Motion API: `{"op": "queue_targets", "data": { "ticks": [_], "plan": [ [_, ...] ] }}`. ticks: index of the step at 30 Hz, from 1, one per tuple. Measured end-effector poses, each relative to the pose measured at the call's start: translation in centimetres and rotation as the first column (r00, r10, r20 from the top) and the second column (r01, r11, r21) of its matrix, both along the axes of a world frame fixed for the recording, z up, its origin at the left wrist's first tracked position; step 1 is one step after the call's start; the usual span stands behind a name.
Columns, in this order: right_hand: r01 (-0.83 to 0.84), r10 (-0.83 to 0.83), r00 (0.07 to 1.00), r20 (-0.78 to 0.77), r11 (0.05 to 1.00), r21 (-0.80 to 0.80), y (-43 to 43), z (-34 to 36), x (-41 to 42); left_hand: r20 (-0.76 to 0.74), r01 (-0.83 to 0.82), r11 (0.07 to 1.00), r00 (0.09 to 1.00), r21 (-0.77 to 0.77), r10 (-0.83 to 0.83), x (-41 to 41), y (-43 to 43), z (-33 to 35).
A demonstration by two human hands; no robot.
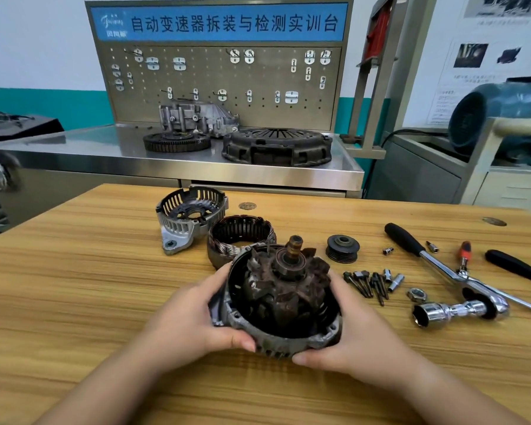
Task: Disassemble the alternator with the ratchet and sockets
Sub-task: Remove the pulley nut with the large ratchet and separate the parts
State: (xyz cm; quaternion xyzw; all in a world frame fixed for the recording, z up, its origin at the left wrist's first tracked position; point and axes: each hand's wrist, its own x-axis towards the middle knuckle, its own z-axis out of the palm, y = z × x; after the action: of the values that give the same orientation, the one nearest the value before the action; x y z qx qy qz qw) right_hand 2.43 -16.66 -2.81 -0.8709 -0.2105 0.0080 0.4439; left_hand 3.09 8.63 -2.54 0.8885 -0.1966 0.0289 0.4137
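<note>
the front housing [270,345], with the rotor [288,286] seated in it, is gripped between both hands. the left hand [196,317] is curled round its left side and the right hand [350,342] round its right side, with each thumb pressed on the near rim. the assembly is tilted toward the wearer; whether its underside rests on the wooden table [105,286] cannot be told.

the main risk is judged to be the rotor. it looks heavy and rusted, and if the housing is tipped further or jolted, the rotor could slide free and be dropped, and the slip rings at the shaft tip could be damaged. fingertips wrapped over the rim could also be scraped or pinched against the claw poles if the rotor shifts. the loose bolts [368,283] just right of the right hand could be swept off the table if the housing is set down carelessly on that side.

the nut [416,295] is found to the right of the right hand, and farther right the ratchet [460,311] with its socket fitted. just beyond the hands the stator [239,237] is seen behind the housing. the pulley [343,248] lies beyond the right hand, and the rear housing [190,216] well beyond the left.
</note>
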Motion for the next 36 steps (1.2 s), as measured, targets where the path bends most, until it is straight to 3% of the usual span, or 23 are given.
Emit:
{"op": "queue_targets", "data": {
  "ticks": [7,23,26,31,36],
  "plan": [
    [-0.077,0.085,0.996,-0.040,0.984,0.162,0.3,0.3,0.5,0.008,-0.037,0.996,0.999,-0.084,0.038,0.3,-0.1,-0.4],
    [0.031,-0.053,0.987,0.154,0.989,0.146,1.0,0.6,-0.5,0.157,-0.059,0.971,0.983,-0.230,0.097,-0.2,0.3,-1.7],
    [0.044,-0.056,0.979,0.196,0.997,0.063,0.7,1.1,0.0,0.148,-0.060,0.987,0.986,-0.146,0.082,-0.1,0.4,-0.8],
    [-0.049,0.046,0.998,0.038,0.995,0.083,0.2,1.0,0.6,0.035,-0.036,0.979,0.999,0.200,0.029,0.1,-0.1,0.5],
    [-0.033,0.033,0.999,0.003,0.996,0.078,-0.3,0.7,0.7,0.101,-0.046,0.969,0.995,0.241,0.022,0.2,-0.5,0.8]
  ]
}}
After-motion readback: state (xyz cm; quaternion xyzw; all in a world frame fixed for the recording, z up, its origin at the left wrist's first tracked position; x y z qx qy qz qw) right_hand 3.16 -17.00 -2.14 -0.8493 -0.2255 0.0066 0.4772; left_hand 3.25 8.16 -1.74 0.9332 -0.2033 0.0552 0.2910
